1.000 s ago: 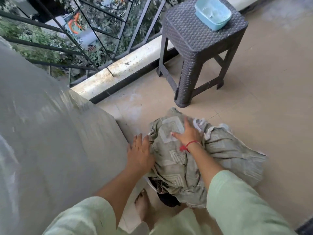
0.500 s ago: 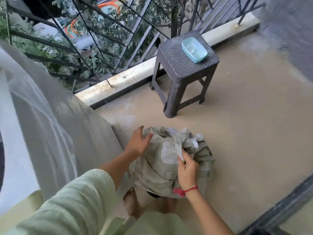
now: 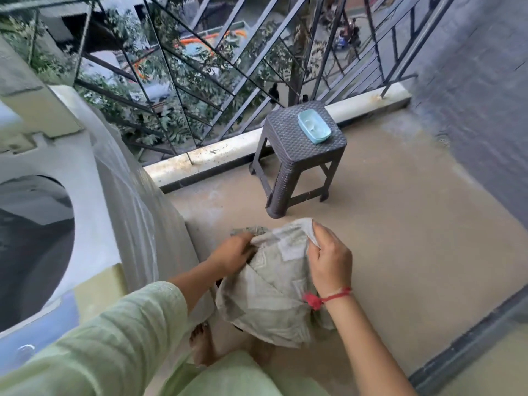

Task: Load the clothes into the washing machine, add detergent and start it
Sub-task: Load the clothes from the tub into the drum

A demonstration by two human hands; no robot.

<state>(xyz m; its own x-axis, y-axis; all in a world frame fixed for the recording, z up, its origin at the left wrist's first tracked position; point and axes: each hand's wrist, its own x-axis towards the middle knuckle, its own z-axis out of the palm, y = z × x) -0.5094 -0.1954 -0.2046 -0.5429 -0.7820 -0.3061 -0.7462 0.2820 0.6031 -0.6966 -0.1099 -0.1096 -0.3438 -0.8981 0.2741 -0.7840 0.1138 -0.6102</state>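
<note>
A bundle of clothes (image 3: 271,292) wrapped in grey-green patterned cloth hangs above the tan floor, held between both hands. My left hand (image 3: 231,254) grips its left upper edge, fingers curled into the folds. My right hand (image 3: 331,262), with a red thread at the wrist, pinches the top right of the cloth. The top-loading washing machine (image 3: 120,195) stands to the left, its round drum opening (image 3: 31,244) uncovered and dark inside. A light blue plastic container (image 3: 314,130) sits on the dark woven stool (image 3: 297,158) beyond the bundle.
A black metal railing (image 3: 228,67) on a pale low kerb (image 3: 228,150) closes the balcony at the back. A grey wall (image 3: 480,110) runs along the right. A dark door track (image 3: 468,332) crosses the lower right. My bare feet (image 3: 203,347) stand under the bundle.
The bundle has been gathered up off the floor and raised between both hands. My view has lifted and swung left, bringing the washer's drum opening into sight.
</note>
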